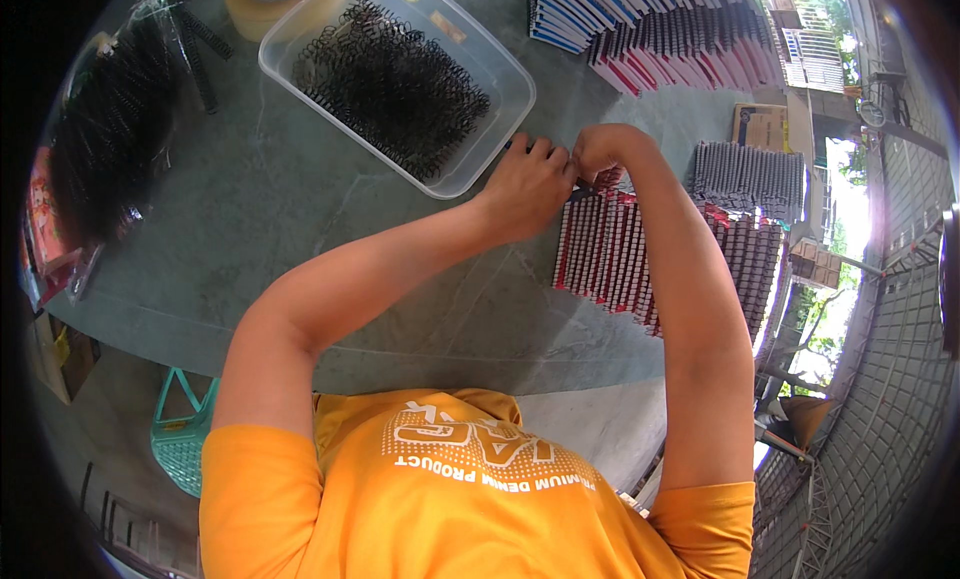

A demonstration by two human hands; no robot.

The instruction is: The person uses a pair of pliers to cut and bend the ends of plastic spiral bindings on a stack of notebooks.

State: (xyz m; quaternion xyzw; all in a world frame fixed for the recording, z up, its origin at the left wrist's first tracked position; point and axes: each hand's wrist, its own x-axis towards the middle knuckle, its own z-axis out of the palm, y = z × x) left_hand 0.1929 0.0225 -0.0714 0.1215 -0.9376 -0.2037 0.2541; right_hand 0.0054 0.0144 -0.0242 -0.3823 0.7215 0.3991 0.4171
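My hands meet over the near end of a stack of spiral-bound notebooks (pixel 600 249) with red and white edges. My left hand (pixel 528 184) is curled, knuckles up, around a small dark tool (pixel 580 193); only its dark ends show, so its kind is unclear. Touching its fingertips, my right hand (pixel 608 151) is bent sharply at the wrist with its fingers closed. Whatever those fingers pinch is hidden. Just left of my hands sits a clear plastic tub (pixel 440 187) holding a heap of black spiral binding coils (pixel 390 89).
Notebook stacks with blue (pixel 610 9) and pink (pixel 690 54) edges stand at the far right, near a cardboard box (pixel 760 127). Another notebook stack (pixel 750 174) is beyond my right forearm. A tape roll (pixel 250 14) and bagged long black coils (pixel 120 129) lie left on the grey table (pixel 300 199).
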